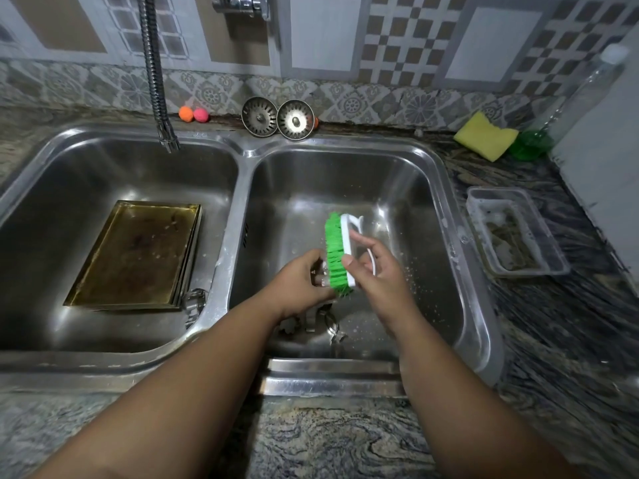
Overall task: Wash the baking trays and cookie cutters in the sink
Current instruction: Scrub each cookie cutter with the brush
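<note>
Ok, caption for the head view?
Right hand presses a green brush on the cookie cutter held in the left hand.

Two basins [103, 160], two strainers [259, 116], two small balls [186, 113], one green brush [334, 254], one sponge [485, 136], one bottle [584, 98] and one clear container [484, 195] were counted. The stacked trays [138, 250] and cookie cutters [313, 321] could not be counted exactly.

Shiny steel sink [446, 188]; tarnished metal tray [138, 257]; plastic-bristled brush [337, 252].

Stained golden baking trays [135, 254] stacked flat in the steel sink's [242, 160] left basin, one metal cookie cutter [195, 302] at their near right corner, more cutters [311, 323] on the right basin floor, a small cutter [320, 276] pinched in the left hand [301, 281] against brush [337, 252] bristles
</note>
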